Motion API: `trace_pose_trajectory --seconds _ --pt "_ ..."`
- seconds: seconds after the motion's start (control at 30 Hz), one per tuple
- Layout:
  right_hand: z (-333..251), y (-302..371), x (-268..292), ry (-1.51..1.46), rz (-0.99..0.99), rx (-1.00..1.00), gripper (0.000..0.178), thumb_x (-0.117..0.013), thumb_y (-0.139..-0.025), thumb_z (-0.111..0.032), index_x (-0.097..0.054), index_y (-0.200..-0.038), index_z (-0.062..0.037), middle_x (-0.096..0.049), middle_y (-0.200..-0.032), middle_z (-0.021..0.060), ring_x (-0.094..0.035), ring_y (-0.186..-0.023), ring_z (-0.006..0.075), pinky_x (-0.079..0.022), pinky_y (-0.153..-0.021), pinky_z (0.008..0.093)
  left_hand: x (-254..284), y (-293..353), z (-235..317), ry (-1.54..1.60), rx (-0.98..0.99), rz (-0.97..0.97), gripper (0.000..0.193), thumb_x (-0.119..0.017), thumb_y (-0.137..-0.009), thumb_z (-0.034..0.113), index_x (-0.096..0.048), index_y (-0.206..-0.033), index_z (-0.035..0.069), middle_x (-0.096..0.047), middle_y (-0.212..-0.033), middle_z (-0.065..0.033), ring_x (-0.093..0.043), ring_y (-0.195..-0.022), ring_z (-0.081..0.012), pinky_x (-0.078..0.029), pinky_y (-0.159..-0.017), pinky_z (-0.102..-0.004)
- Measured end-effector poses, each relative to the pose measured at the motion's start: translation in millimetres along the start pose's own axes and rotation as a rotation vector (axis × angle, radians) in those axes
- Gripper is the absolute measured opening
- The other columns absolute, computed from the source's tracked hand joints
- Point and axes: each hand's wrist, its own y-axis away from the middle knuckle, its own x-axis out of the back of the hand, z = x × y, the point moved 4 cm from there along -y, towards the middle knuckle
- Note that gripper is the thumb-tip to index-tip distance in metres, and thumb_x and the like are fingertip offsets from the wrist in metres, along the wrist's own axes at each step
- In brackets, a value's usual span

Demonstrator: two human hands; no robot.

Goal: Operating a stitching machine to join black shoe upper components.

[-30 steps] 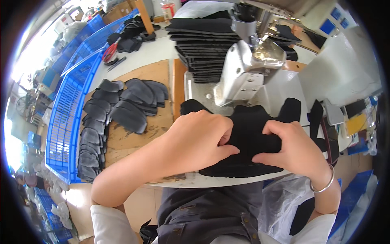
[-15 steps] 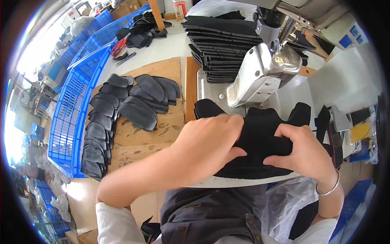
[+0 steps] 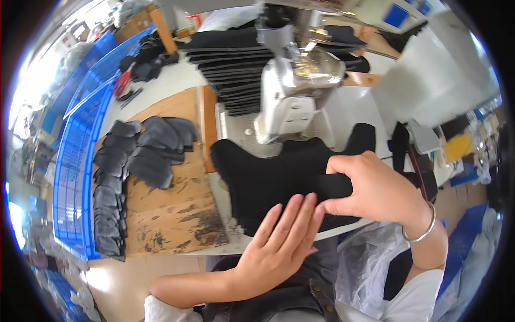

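Observation:
A broad black fabric piece (image 3: 268, 177) with a wavy far edge lies at the table's front, just before the sewing machine (image 3: 295, 96). Against its near edge my left hand (image 3: 279, 244) rests with fingers stretched out and holding nothing. To the right, my right hand (image 3: 378, 190) pinches a folded part of the black fabric between thumb and fingers. Behind the machine's front part rises a tall stack of black fabric pieces (image 3: 230, 70).
Dark curved pads (image 3: 110, 180) overlap in a row on a stained brown board (image 3: 182, 206) at left. Beside it stands a blue plastic crate (image 3: 75, 182). Red-handled scissors (image 3: 123, 85) lie farther back. White plastic sheeting (image 3: 365, 257) hangs below the table's front edge.
My left hand has come from the fabric's middle down to its near edge, and its curled fingers are now straight. My right hand keeps its pinch. The whole view has swung right.

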Motion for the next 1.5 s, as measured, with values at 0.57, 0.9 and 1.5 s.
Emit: trace_pose_trajectory --seconds 0.57,0.9,1.5 --pt "41 17 17 -0.27 -0.175 -0.211 0.016 -0.071 -0.082 -0.011 -0.06 -0.075 -0.0005 -0.061 -0.06 0.0032 -0.056 -0.053 0.0079 -0.044 -0.051 0.0235 -14 0 3 -0.343 0.032 0.096 0.038 -0.053 -0.086 0.013 -0.064 -0.122 0.016 -0.055 -0.132 -0.0122 -0.055 -0.12 -0.0268 -0.041 -0.1 -0.0415" --pt "39 21 21 -0.15 -0.104 -0.146 0.019 -0.072 -0.079 -0.014 -0.061 -0.075 0.0014 -0.065 -0.063 0.0112 -0.061 -0.056 0.0251 -0.046 -0.056 0.034 -18 -27 14 -0.101 -0.015 0.13 0.041 -0.071 -0.078 0.019 -0.06 -0.111 -0.001 -0.051 -0.131 -0.0263 -0.053 -0.118 -0.0394 -0.044 -0.097 -0.0494" --pt "143 116 -7 0.489 0.599 -0.333 0.007 -0.064 -0.08 0.0 -0.058 -0.085 -0.0012 -0.06 -0.079 0.0155 -0.063 -0.072 0.0325 -0.05 -0.065 0.039 -34 -43 21 -0.458 0.017 0.146 0.056 -0.054 -0.086 0.015 -0.047 -0.141 0.019 -0.054 -0.121 -0.0179 -0.054 -0.106 -0.032 -0.047 -0.094 -0.0452"
